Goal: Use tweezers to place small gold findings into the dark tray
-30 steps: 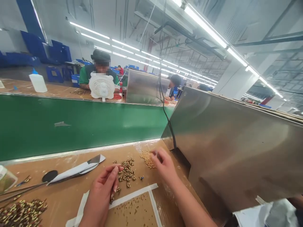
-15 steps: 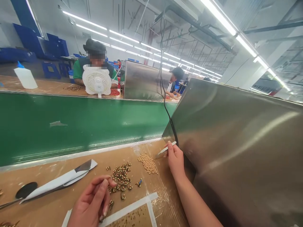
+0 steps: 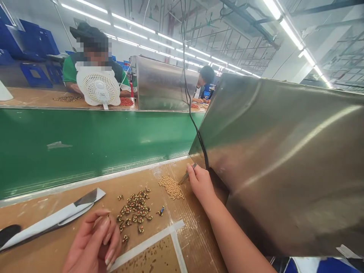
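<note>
Long white lights (image 3: 131, 22) shine over a big workroom. Across a green strip (image 3: 113, 132), a person in a dark cap (image 3: 88, 36) and green sleeves sits behind a white fan (image 3: 99, 87). Farther right, another person bends over some red bits (image 3: 194, 106). On the near side is a brown counter (image 3: 196, 235).

The right hand (image 3: 201, 184) is over the counter. Its grip is pinching a pair of pointed tweezers (image 3: 186, 175). Their tip is at the right edge of a pile of small tan beads (image 3: 171, 187), but I cannot tell if it has one.

The left hand (image 3: 95, 242) is near the front, with its fingers curled and the thumb close to them. I cannot tell if its grip is pinching anything. Just to its right lies a bunch of little dark pieces (image 3: 136, 206) with yellow and red spots. One piece with blue on it (image 3: 161, 211) lies apart, to the right.

White tape (image 3: 148, 245) is stuck in front of the bunch. Folded white paper (image 3: 57, 222) lies to the left. On the right stands a big shiny metal panel (image 3: 273, 163), with a black cord (image 3: 202, 148) hanging by its edge.
</note>
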